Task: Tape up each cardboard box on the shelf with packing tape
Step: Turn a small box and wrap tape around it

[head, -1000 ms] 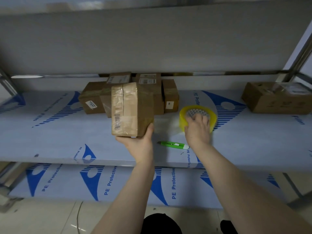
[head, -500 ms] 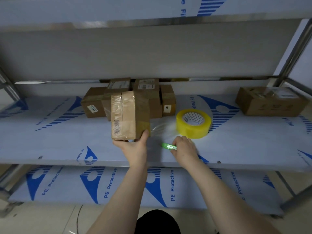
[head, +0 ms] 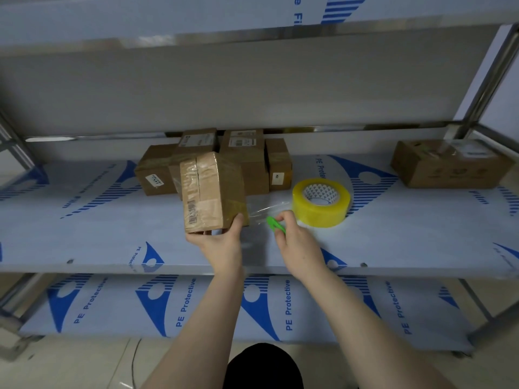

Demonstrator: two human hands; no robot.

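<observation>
Blue-printed film covers the shelf (head: 84, 226) I'm watching. The left hand (head: 219, 245) grips the upended box (head: 210, 192) from below, thumb curled up its side. A clear tape strip (head: 264, 210) stretches off it rightward, where the right hand (head: 297, 245) pinches a green cutter (head: 275, 226) (blade hidden), just short of the tape roll (head: 321, 202). Cutting step, I judge: next I'd slice that strip close to the box.

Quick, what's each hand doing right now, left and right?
Left hand: holding the taped cardboard box, gripped at its lower end.
Right hand: pinching the green cutter.
</observation>
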